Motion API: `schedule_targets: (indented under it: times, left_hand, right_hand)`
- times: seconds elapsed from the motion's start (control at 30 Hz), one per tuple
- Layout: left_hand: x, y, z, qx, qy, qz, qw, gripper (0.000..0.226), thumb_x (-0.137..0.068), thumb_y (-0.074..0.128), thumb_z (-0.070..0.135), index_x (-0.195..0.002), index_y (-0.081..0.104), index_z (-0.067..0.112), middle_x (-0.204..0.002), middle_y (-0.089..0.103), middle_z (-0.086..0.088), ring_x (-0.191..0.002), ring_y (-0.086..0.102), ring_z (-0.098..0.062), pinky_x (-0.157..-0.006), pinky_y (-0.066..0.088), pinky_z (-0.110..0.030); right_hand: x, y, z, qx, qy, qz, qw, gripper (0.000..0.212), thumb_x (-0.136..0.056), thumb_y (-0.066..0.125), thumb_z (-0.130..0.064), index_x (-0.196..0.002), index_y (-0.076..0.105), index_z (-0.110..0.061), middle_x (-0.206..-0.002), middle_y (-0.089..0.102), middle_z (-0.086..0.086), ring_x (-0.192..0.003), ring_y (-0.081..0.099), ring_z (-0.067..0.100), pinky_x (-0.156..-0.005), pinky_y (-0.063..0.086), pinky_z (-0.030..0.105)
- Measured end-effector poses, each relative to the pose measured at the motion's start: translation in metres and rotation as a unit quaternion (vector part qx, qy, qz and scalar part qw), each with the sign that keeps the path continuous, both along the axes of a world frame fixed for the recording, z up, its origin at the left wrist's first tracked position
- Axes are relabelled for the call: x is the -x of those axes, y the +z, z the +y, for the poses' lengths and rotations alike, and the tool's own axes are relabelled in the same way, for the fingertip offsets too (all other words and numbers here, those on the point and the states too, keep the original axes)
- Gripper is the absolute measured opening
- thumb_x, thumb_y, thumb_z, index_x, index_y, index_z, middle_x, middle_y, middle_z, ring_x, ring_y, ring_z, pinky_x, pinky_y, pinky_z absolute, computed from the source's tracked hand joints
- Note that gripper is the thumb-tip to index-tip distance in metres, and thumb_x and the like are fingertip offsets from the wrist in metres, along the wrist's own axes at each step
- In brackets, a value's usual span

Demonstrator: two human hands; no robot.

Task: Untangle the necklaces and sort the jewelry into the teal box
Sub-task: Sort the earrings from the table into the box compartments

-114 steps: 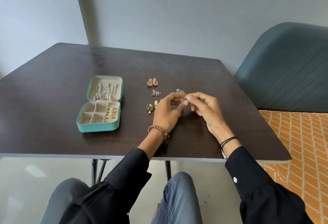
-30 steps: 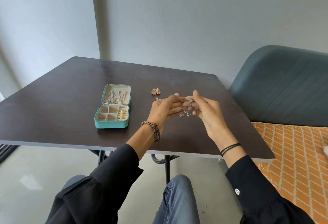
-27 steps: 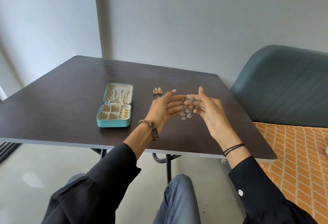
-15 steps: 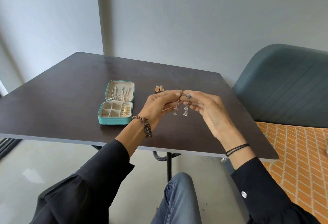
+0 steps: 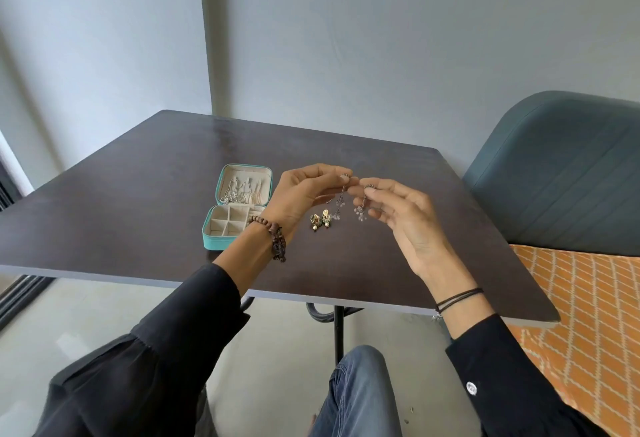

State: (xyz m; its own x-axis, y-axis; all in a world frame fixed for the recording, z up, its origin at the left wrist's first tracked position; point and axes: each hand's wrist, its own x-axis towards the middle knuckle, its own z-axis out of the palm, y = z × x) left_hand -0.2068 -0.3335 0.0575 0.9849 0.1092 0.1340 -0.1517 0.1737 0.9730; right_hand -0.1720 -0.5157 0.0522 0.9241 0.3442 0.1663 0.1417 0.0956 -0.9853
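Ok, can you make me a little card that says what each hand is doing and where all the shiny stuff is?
left: the left hand pinches the top of the left silver earring, which dangles above the table
right: the right hand pinches the top of the right silver earring, also dangling
box: the teal box lies open on the table, with silver chains in its lid
loose: the gold earrings lie on the table, right of the box
nearby: a blue-grey chair
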Motion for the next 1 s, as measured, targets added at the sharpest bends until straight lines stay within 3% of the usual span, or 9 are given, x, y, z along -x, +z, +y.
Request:
schedule_targets:
  times: [0.2,0.47,0.63,0.8,0.9,1.0]
  left_hand:
    - [0.001,-0.004,-0.001,0.030,0.003,0.029,0.999,0.020,-0.091,0.066,0.013,-0.107,0.074,0.004,-0.104,0.075,-0.014,-0.094,0.071,-0.020,-0.091,0.056,-0.030]
    - [-0.001,0.004,0.003,0.086,-0.023,0.077,0.993,0.032,-0.094,0.062,0.027,-0.109,0.072,0.001,-0.104,0.075,-0.015,-0.095,0.073,-0.024,-0.082,0.059,-0.029]
    - [0.002,-0.003,0.011,-0.013,-0.016,0.018,1.000,0.024,-0.087,0.071,0.006,-0.111,0.072,0.002,-0.106,0.074,-0.017,-0.099,0.071,-0.025,-0.092,0.057,-0.033]
    - [0.003,-0.009,0.023,-0.128,0.024,-0.031,0.991,0.022,-0.084,0.076,0.008,-0.107,0.074,0.008,-0.098,0.076,-0.013,-0.098,0.072,-0.030,-0.094,0.056,-0.035]
    - [0.008,-0.011,0.033,-0.140,0.029,-0.031,0.989,0.024,-0.084,0.077,0.012,-0.107,0.073,0.007,-0.096,0.076,-0.014,-0.097,0.073,-0.031,-0.091,0.057,-0.036]
    - [0.014,-0.008,0.043,-0.097,0.043,-0.015,0.994,0.020,-0.085,0.076,0.011,-0.103,0.072,0.002,-0.096,0.076,-0.018,-0.096,0.073,-0.034,-0.088,0.057,-0.038]
  right_hand:
    - [0.001,0.002,0.002,0.004,-0.007,0.001,1.000,0.018,-0.097,0.062,-0.011,-0.110,0.074,-0.006,-0.108,0.078,0.010,-0.101,0.074,0.022,-0.090,0.049,0.029]
    - [0.001,0.010,0.002,0.020,-0.005,-0.006,1.000,0.020,-0.098,0.061,-0.013,-0.111,0.074,-0.005,-0.106,0.078,0.010,-0.100,0.074,0.023,-0.085,0.050,0.027]
    - [0.000,0.011,0.006,0.039,0.007,0.001,0.999,0.022,-0.098,0.060,-0.013,-0.113,0.073,-0.005,-0.106,0.078,0.010,-0.104,0.074,0.027,-0.089,0.050,0.031]
    - [0.002,0.009,0.018,0.071,0.008,-0.019,0.997,0.020,-0.097,0.068,-0.018,-0.113,0.072,-0.008,-0.105,0.079,0.007,-0.103,0.074,0.023,-0.088,0.054,0.031]
    - [0.006,0.010,0.030,0.088,-0.001,-0.048,0.995,0.019,-0.095,0.071,-0.022,-0.109,0.072,-0.009,-0.100,0.080,0.005,-0.096,0.076,0.018,-0.082,0.056,0.024]
    - [0.008,0.012,0.045,0.069,0.004,-0.038,0.997,0.018,-0.096,0.069,-0.019,-0.108,0.073,-0.005,-0.097,0.080,0.009,-0.090,0.077,0.019,-0.074,0.055,0.019]
